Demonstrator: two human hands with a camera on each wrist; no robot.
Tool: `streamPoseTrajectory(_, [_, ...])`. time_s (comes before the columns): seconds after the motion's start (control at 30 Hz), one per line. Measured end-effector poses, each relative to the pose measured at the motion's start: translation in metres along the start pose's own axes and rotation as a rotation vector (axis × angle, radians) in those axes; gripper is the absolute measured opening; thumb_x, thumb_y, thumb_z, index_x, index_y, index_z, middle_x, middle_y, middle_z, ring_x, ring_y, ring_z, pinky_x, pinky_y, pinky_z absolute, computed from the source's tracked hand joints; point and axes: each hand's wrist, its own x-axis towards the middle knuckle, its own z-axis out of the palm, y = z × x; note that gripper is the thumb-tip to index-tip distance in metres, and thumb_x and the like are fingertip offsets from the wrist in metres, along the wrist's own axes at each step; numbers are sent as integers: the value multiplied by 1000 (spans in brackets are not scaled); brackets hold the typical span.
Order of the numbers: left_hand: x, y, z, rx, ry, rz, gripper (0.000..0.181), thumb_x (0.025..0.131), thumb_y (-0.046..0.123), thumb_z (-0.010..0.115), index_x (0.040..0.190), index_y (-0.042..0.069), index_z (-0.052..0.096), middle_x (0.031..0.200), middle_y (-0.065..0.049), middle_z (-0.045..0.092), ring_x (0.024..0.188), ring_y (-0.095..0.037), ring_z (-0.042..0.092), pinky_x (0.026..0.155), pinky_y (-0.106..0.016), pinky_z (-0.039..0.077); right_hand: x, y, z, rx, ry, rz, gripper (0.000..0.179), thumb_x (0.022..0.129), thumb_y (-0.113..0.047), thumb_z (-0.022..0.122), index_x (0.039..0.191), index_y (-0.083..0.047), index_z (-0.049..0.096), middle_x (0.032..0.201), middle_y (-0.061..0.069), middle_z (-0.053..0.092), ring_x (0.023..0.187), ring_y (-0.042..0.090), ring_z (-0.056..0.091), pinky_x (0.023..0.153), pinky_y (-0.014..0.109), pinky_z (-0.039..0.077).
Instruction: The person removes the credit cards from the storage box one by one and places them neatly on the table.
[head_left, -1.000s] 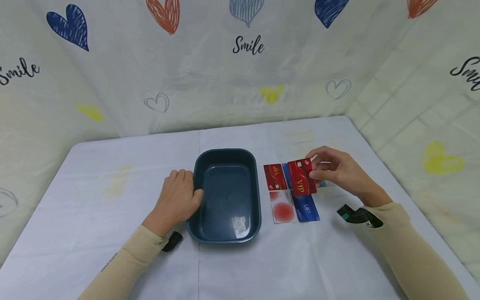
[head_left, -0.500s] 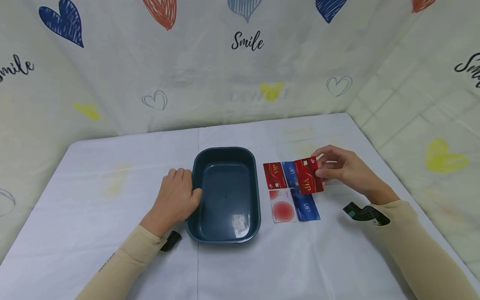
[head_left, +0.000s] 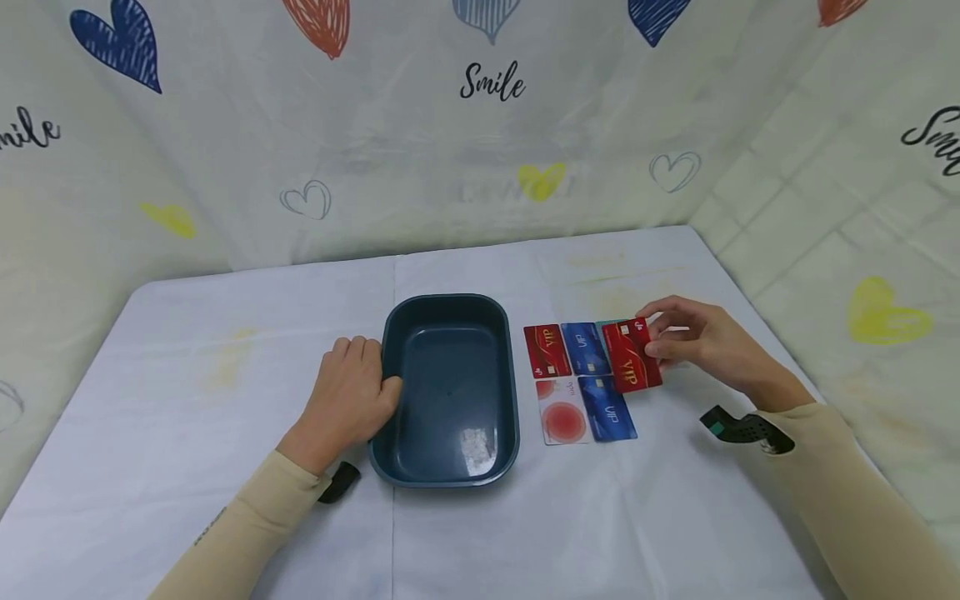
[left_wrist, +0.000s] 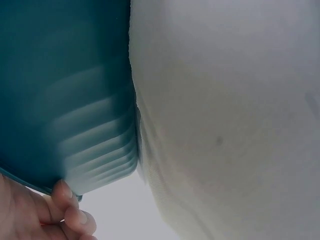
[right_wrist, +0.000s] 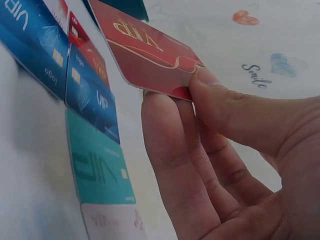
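Note:
My right hand [head_left: 693,342] pinches a red VIP card [head_left: 632,355] by its right edge, thumb on top and fingers beneath. It is raised over the right part of the laid-out cards and hides some of them in the head view. Below lie a red card [head_left: 547,351], two blue VIP cards, one a blue card [head_left: 608,408] at the front, and a white card with red circles [head_left: 563,414]. A teal card [right_wrist: 100,160] and a whitish card [right_wrist: 112,221] show in the right wrist view. My left hand [head_left: 351,392] grips the left rim of a dark blue plastic basin [head_left: 450,400].
The table wears a white cloth [head_left: 480,550] with a fold line running front to back. A fabric wall printed with hearts [head_left: 116,46] stands behind it. Black wrist straps [head_left: 746,429] show on both sleeves.
My right hand has carried the red card to the right, uncovering the blue card at the back and an edge of the teal one. The left hand keeps its grip on the basin.

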Motion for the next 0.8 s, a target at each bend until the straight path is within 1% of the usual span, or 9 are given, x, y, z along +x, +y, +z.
streamPoseTrajectory(0.2, [-1,-1,0,-10,-2,-2,15,86,16,47,76,6,44,74,-10,41,74,-27,35,67,-34,26,-3,10,-2,-28,0,39,46,97,-28,70,140,-19,55,111,5,62,97,16,69,78,32,62])
streamPoseTrajectory(0.3, [-1,-1,0,-12,-4,-4,15,86,17,46,76,6,45,74,-10,41,74,-27,36,67,-34,26,-6,14,-2,-44,0,64,47,97,-30,70,141,-21,55,113,7,61,100,18,68,79,32,61])
streamPoseTrajectory(0.5, [-1,-1,1,-12,-2,0,15,86,17,46,76,6,45,74,-10,41,74,-27,36,67,-34,26,-11,22,-1,-55,-2,93,50,96,-31,71,142,-21,54,115,9,60,103,21,66,79,31,62])
streamPoseTrajectory(0.7, [-2,-1,0,-19,18,13,14,86,16,46,75,6,44,73,-10,41,72,-26,35,66,-34,26,-16,28,1,-28,-3,92,48,96,-28,71,140,-18,55,111,9,62,96,18,68,77,32,62])
streamPoseTrajectory(0.8, [-1,-2,0,-21,24,15,14,86,15,46,74,6,44,73,-10,41,72,-27,35,66,-34,26,-18,31,2,-18,-8,97,48,96,-29,72,139,-18,54,111,10,62,95,18,69,76,32,62])
